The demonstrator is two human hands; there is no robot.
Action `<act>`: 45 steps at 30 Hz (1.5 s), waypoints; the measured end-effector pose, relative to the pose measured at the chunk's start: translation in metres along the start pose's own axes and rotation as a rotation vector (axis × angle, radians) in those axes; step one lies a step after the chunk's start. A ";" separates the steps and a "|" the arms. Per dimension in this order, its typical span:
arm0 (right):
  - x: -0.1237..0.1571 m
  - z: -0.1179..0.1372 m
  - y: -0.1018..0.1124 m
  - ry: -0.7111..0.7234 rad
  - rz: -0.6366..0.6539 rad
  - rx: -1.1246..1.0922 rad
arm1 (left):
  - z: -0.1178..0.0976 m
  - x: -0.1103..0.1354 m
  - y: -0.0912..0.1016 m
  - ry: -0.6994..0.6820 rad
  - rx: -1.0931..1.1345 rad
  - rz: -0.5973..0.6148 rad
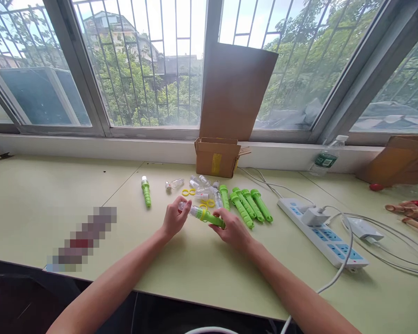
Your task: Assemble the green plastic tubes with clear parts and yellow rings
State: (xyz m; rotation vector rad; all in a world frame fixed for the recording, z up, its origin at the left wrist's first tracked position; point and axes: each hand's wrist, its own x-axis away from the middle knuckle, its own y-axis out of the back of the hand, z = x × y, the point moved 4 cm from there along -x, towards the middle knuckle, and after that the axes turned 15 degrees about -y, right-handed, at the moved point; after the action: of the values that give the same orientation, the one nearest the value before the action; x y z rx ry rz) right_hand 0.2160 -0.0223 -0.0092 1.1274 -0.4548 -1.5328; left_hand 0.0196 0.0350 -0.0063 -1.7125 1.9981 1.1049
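My left hand (175, 217) is closed around a clear plastic tube (195, 211) with a ridged end. My right hand (232, 228) grips a green ribbed plastic handle (214, 220). The two pieces meet end to end between my hands, with a yellow ring (203, 214) around the joint. Just beyond lie several loose clear tubes (202, 190), and yellow double rings (188, 192) rest beside them. Several more green handles (245, 204) are grouped to the right. Off to the left, a green handle with a clear and white top (145, 191) lies by itself.
A small open cardboard box (216, 157) stands against the window ledge. On the right are a power strip (322, 234), white cables, a charger (364, 230) and a plastic bottle (329, 157). Wooden pieces (411, 215) lie at the far right. The table's front edge runs below my forearms.
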 end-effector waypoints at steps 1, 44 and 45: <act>0.000 0.000 0.000 -0.009 -0.004 0.008 | 0.000 0.000 0.000 0.002 0.003 0.000; 0.000 0.008 0.001 0.017 0.079 0.046 | -0.002 -0.001 -0.001 0.002 -0.002 -0.002; 0.000 0.008 0.001 0.016 0.092 0.045 | -0.002 -0.001 -0.001 0.002 0.001 0.002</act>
State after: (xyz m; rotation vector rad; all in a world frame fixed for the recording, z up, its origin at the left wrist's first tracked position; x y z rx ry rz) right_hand 0.2093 -0.0246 -0.0048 1.1379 -0.5257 -1.4390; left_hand 0.0211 0.0342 -0.0045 -1.7126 2.0021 1.1033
